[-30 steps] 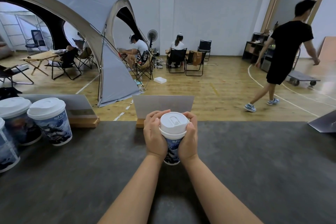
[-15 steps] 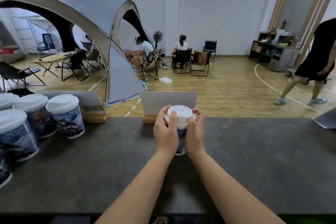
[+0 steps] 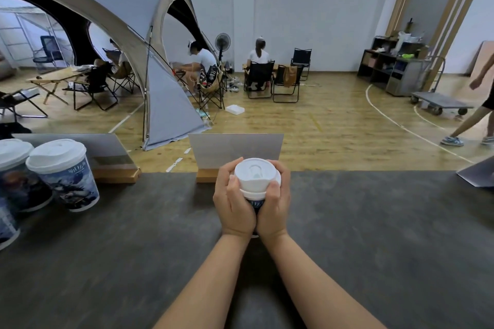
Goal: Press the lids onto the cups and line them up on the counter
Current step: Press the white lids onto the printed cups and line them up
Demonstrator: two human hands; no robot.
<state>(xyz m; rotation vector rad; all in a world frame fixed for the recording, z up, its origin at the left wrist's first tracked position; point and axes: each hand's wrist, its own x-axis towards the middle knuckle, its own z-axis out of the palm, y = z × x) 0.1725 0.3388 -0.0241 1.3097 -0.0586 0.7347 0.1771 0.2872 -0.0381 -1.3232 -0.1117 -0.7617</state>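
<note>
A printed paper cup (image 3: 255, 204) stands on the dark counter (image 3: 374, 235) in the middle, with a white lid (image 3: 255, 173) on top. My left hand (image 3: 232, 200) and my right hand (image 3: 275, 201) wrap around it from both sides, fingers up at the lid's rim. Most of the cup's body is hidden by my hands. At the left stand several lidded cups: the nearest one (image 3: 64, 173), another behind it (image 3: 16, 171), and one cut by the left edge (image 3: 6, 222).
A grey card in a wooden holder (image 3: 235, 149) stands just behind the cup at the counter's far edge; a second one (image 3: 107, 157) sits at the left. A grey sheet (image 3: 478, 173) lies at the right edge. Beyond are a tent, chairs, seated people and a person walking.
The view has tilted and shifted, so fewer of the left cups show. Both hands stay around the cup, with fingers moved up to the lid's rim. The walking person has gone further right.
</note>
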